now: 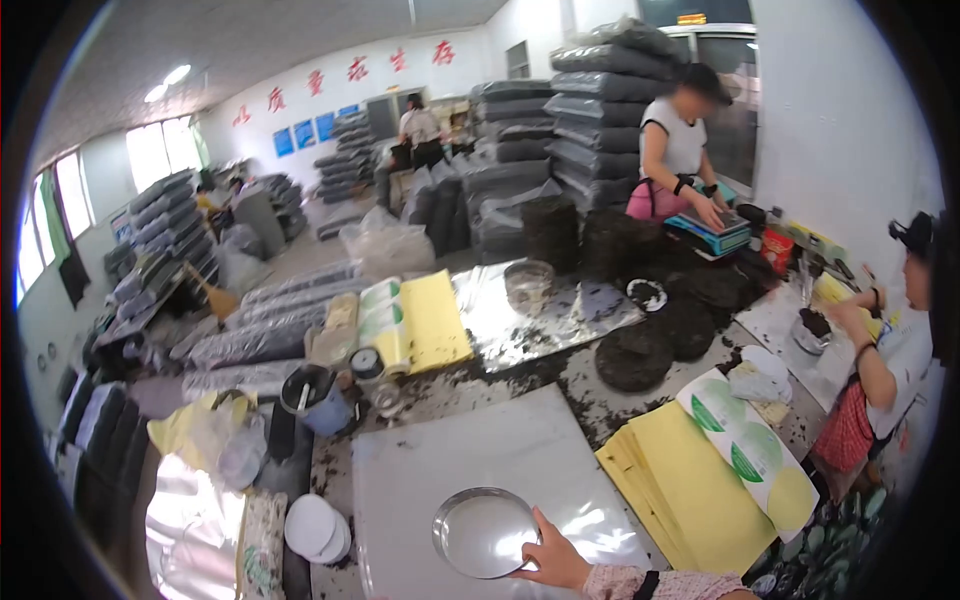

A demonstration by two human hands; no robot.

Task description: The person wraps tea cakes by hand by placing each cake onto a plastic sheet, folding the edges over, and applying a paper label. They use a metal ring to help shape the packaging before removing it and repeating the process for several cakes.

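My right hand (555,556) comes in from the bottom right in a pink patterned sleeve. Its thumb and fingers close on the near right rim of a shallow round metal ring (437,532). The ring lies on a shiny metal sheet (400,470), whose surface shows inside it. Right of the sheet is a stack of yellow paper sheets (680,480), with a strip of green-and-white printed labels (745,450) on its edge. White round lids (318,528) sit to the left. My left hand is out of view.
Dark crumbly discs (635,360) and scattered crumbs cover the table's far side. Another metal sheet (500,330) carries a metal ring (528,285). A blue cup (325,405) stands at left. One person handles a scale (710,235); another holds a metal cup (810,332).
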